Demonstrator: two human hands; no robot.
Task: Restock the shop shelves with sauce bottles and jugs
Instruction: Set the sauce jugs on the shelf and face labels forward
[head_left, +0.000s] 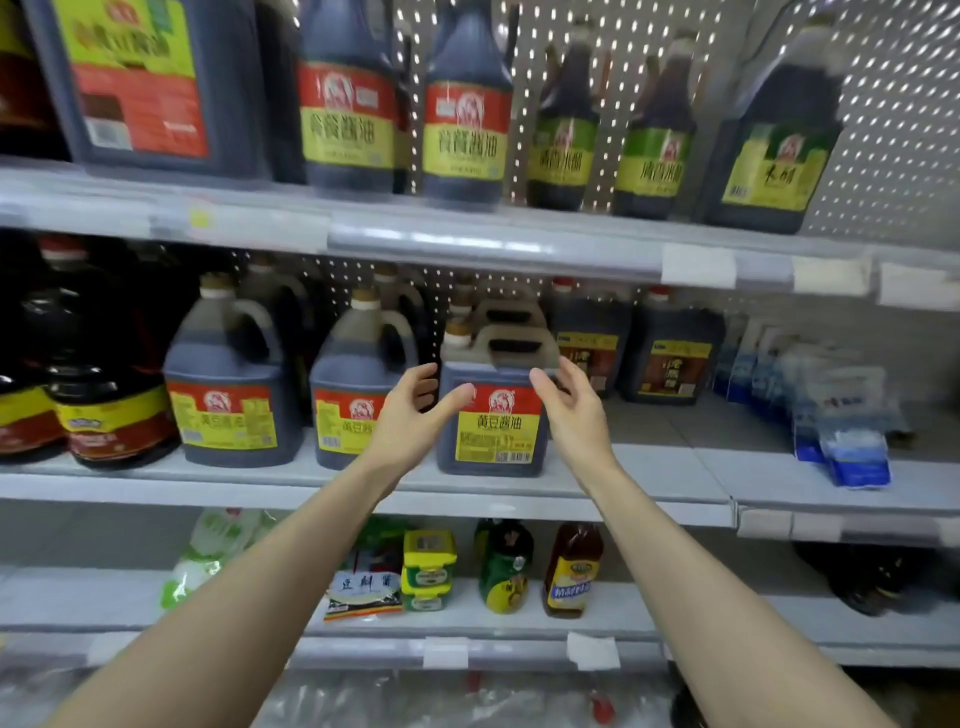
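While both bare arms are reaching toward the pale grey metal middle shelf, the left hand and right hand are flanking a squat dark plastic soy-sauce jug with a red-and-yellow label. The fingers are spreading wide and relaxed, gripping nothing. The jug is standing upright near the shelf's front edge, just right of a matching dark jug. Whether the fingertips are touching it, I cannot tell.

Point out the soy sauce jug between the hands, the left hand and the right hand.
soy sauce jug (496, 434): head view, on its yellow front label.
left hand (408, 415): head view, middle of the hand.
right hand (571, 415): head view, middle of the hand.
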